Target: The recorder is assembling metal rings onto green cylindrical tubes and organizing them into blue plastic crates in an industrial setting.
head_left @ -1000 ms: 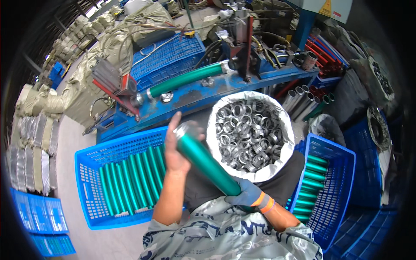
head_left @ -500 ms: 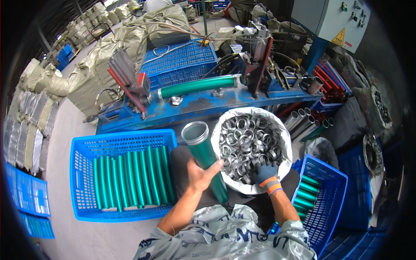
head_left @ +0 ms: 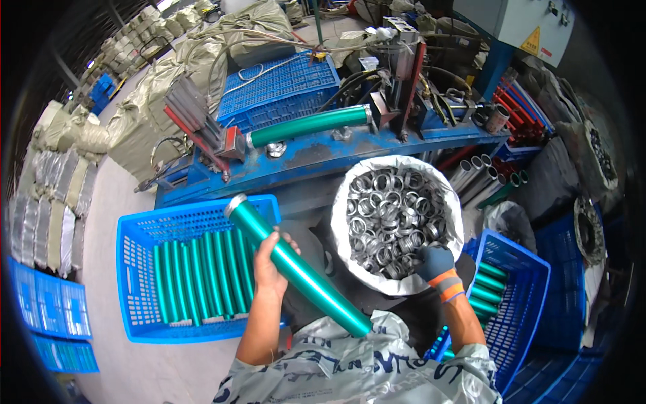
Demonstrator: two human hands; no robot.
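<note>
My bare left hand (head_left: pixel 271 264) is wrapped round a long green metal tube (head_left: pixel 306 277). The tube lies slantwise, its silver-ringed end at the upper left and its plain end near my lap. In a dark glove with an orange cuff, my right hand (head_left: pixel 436 264) is inside the right edge of a white sack (head_left: pixel 342 250). Its fingers are curled, and whatever they hold is hidden. Loose silver metal rings (head_left: pixel 390 219) fill the sack. To the left, a blue basket (head_left: pixel 125 269) carries a row of green tubes (head_left: pixel 205 276).
Beyond the sack stands a blue machine bench (head_left: pixel 303 158) with another green tube (head_left: pixel 309 126) between its two end fixtures. A second blue basket (head_left: pixel 538 289) with green tubes is at my right. A grey control box (head_left: pixel 521 27) hangs at the upper right.
The green tube has swung from steep, its mouth facing me, to a flatter slant with its ringed end leftward. My right hand's fingers have curled among the rings. The whole view has shifted slightly.
</note>
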